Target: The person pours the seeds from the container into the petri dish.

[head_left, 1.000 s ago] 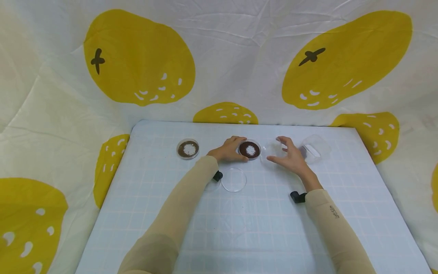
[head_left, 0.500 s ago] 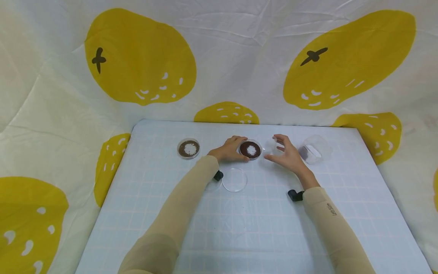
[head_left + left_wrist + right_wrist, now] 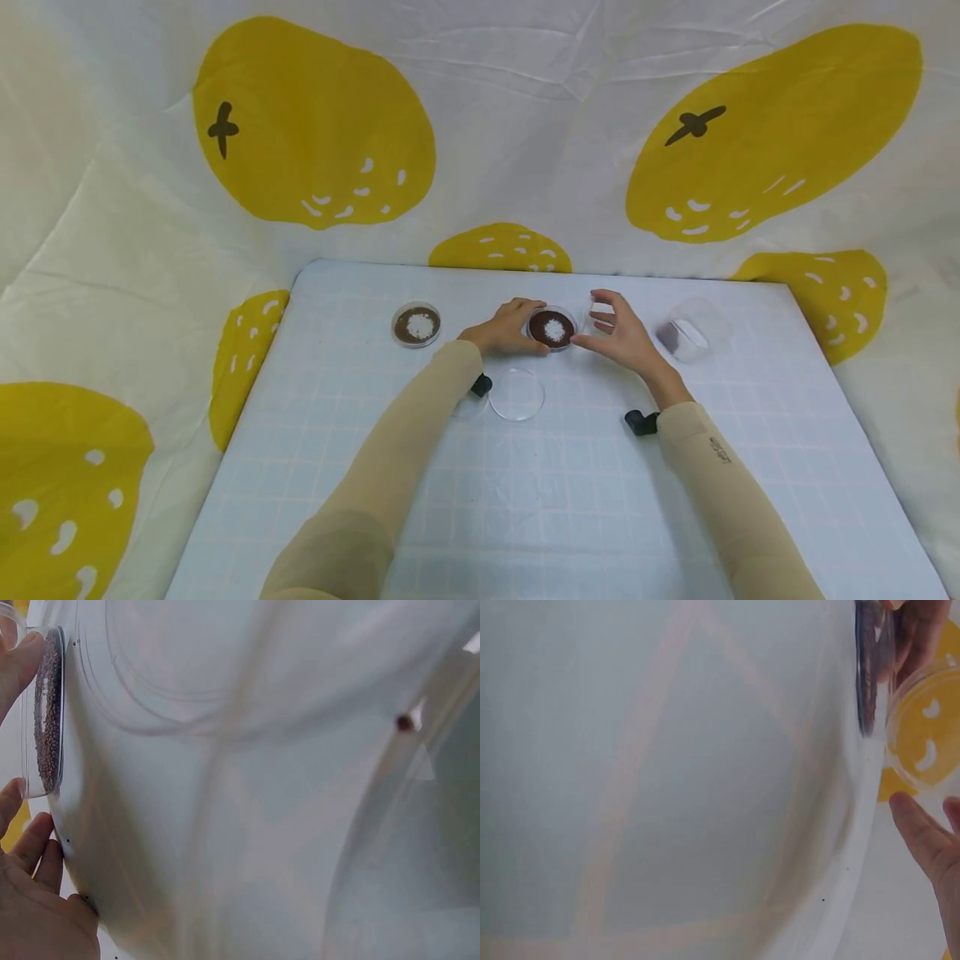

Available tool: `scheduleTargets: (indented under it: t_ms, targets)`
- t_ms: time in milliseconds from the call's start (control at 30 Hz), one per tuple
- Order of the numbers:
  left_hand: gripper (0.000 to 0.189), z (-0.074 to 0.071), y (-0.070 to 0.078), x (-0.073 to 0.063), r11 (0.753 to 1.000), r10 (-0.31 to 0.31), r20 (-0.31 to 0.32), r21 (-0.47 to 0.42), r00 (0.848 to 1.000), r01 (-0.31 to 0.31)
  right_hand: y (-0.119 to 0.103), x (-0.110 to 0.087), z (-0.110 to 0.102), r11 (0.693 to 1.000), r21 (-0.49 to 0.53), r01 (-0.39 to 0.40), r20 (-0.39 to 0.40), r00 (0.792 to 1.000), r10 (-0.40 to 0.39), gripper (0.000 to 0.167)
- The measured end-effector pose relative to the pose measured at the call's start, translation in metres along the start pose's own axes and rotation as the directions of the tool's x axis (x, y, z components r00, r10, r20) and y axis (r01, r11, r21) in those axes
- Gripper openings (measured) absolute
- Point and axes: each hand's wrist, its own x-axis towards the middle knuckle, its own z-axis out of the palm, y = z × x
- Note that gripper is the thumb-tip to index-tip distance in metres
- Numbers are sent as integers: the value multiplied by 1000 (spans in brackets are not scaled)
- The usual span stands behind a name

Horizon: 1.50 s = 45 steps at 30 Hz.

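Note:
My left hand (image 3: 510, 327) grips the left side of a petri dish (image 3: 552, 329) filled with dark brown granules, a white patch at its centre. Just right of it, my right hand (image 3: 622, 332) holds a clear round petri dish lid (image 3: 924, 727) on edge between thumb and fingers. The right thumb comes right up to the filled dish's rim. In the left wrist view the granule dish (image 3: 49, 712) shows side-on, left fingertips at its lower end. Further left stands a second petri dish (image 3: 416, 325) with brown granules and a larger white patch.
Nearer the body, a clear round lid (image 3: 517, 394) lies flat, with another clear round piece (image 3: 471, 405) partly hidden by the left sleeve. Right of the right hand stands a clear container (image 3: 684, 333) with something dark and white. A patterned curtain (image 3: 517, 150) hangs behind the table.
My right hand has moved left with the clear lid, closing in on the granule dish and turning the lid on edge. The left hand has kept its grip.

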Motion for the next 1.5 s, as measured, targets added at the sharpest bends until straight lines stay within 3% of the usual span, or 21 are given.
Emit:
scheduleTargets:
  t_ms: [133,300,1000,1500]
  targets:
    - [93,-1,1,0,1000,-3,7,2,1000,3,-9,1,3,1000,29,11,12,1000,-12,91]
    - [94,0,-1,1,1000,-10,11,5,1000,9,12,12,8,999,37,40,0,999,-40,94]
    - [96,0,-4,4,1000,-10,21,25,1000,9,8,19,19,980,-160,115,41,993,-110,95]
    - [103,1,-2,3,999,-18,6,41,1000,18,3,24,27,942,-299,153,72,988,-138,97]
